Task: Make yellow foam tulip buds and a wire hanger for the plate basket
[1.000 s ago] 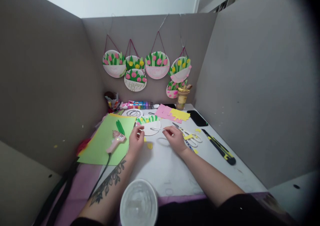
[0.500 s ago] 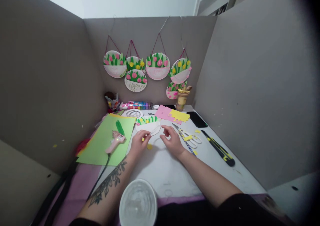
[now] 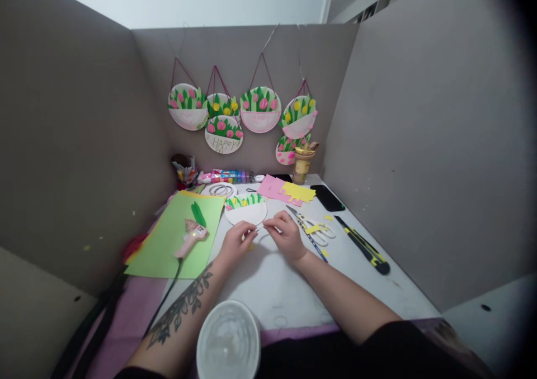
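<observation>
I am watching one thin pale strip (image 3: pixel 260 226) being held low over the white surface (image 3: pixel 285 289), just in front of one white paper-plate half topped with green and yellow paper flowers (image 3: pixel 245 211). Two hands are gripping it. The left hand (image 3: pixel 235 245) is pinching the strip's left end, its fingers (image 3: pixel 247 235) pressed together on it. The right hand (image 3: pixel 289 236) is pinching the other end, thumb and fingers likewise closed on the strip. The two hands are sitting very near each other, knuckles almost meeting.

Left of them, one light green paper sheet (image 3: pixel 168 250) is lying flat and carrying one pink glue gun (image 3: pixel 191 239). To the right, one pair of white-handled scissors (image 3: pixel 312 228) is resting just beside the right hand. One yellow-and-black utility knife (image 3: pixel 363 245) and one black phone (image 3: pixel 329 198) are lying farther out. Six finished flower plates (image 3: pixel 260 108) are hanging on the grey back panel. One clear round cup (image 3: pixel 229 340) is standing near my view's lower edge.
</observation>
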`<state>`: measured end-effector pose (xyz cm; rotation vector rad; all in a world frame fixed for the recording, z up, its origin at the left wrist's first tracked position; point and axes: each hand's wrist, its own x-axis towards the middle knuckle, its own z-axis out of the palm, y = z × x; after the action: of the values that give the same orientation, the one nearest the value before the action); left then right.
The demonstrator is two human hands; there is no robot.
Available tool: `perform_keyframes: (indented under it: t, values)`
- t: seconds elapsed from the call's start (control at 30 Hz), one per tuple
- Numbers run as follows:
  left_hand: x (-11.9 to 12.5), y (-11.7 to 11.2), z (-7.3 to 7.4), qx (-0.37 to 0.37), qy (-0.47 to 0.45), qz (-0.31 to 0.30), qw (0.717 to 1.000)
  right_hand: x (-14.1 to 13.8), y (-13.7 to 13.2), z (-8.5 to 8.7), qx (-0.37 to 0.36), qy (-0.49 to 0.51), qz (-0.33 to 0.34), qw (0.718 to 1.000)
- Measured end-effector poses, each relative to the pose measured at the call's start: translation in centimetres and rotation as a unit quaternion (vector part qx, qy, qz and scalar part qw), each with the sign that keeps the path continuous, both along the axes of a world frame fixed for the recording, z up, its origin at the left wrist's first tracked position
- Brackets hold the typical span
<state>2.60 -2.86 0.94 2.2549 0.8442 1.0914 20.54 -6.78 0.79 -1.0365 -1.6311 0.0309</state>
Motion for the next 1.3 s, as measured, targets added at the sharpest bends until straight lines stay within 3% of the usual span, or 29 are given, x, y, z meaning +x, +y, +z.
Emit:
perform_keyframes:
  t: [0.13,0.37,0.5,0.6,0.67,0.73,0.87,1.0,1.3]
  values:
    - [0.0,0.2,-0.2,-0.026,-0.015,0.015,0.999,1.0,0.2,0.7,0.012,0.026,-0.033,0.999]
    - [-0.2,0.4,-0.1,-0.016,-0.018,0.023,0.999,6.6,1.7,1.5,0.02,0.127,-0.21,0.969]
    - [-0.1,0.2,-0.1,-0.003,0.001,0.014,1.0,9.5,3.0,0.4,-0.051,0.068,-0.222,0.971]
    - [0.0,0.2,-0.2,0.004,0.01,0.011,1.0,9.7,3.7,-0.6,-0.098,0.004,-0.257,0.961]
    - [0.0,0.2,-0.3,0.008,0.014,0.013,1.0,8.6,3.5,-0.8,-0.11,-0.038,-0.224,0.968]
    - [0.0,0.2,-0.3,0.01,0.018,0.016,1.0,6.7,2.8,-0.5,-0.11,-0.066,-0.135,0.983]
    - [0.0,0.0,-0.1,0.006,0.023,0.017,1.0,2.5,0.8,0.4,-0.05,-0.083,-0.002,0.995]
    - [0.0,-0.3,0.3,-0.004,0.026,-0.002,1.0,0.6,0.1,0.4,-0.016,-0.101,0.011,0.995]
    - [0.2,-1.0,0.4,-0.113,-0.015,-0.027,0.993,0.4,0.2,0.4,0.018,-0.1,-0.033,0.994]
